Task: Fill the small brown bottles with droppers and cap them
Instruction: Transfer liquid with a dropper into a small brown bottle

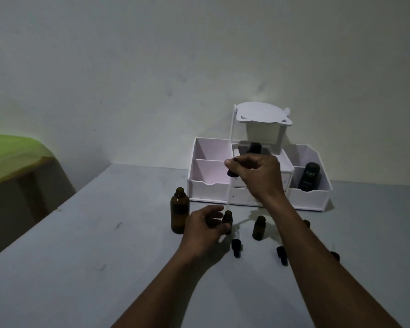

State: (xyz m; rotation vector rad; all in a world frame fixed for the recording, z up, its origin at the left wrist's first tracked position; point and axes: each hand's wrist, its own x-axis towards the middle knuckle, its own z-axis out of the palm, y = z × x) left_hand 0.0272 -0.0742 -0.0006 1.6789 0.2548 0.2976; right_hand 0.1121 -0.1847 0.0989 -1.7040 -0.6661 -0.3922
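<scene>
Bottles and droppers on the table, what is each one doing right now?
Large brown bottle: upright, uncapped.
Held small bottle: upright, uncapped, gripped by left hand.
Long dropper: pinched by right hand, tip at held bottle's mouth.
Second small bottle: upright, uncapped, untouched.
Middle dropper cap: lying down.
Farther dropper cap: lying down.

Grey table (81, 256) with brown bottles (259, 228), dropper caps (236, 247), white organizer (309, 197)

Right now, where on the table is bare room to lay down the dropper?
Bare: the table left of the big brown bottle, out to its edge, and the near strip on your side of the dropper caps. Crowded: in front of the white organizer, where small bottles and caps sit.
</scene>
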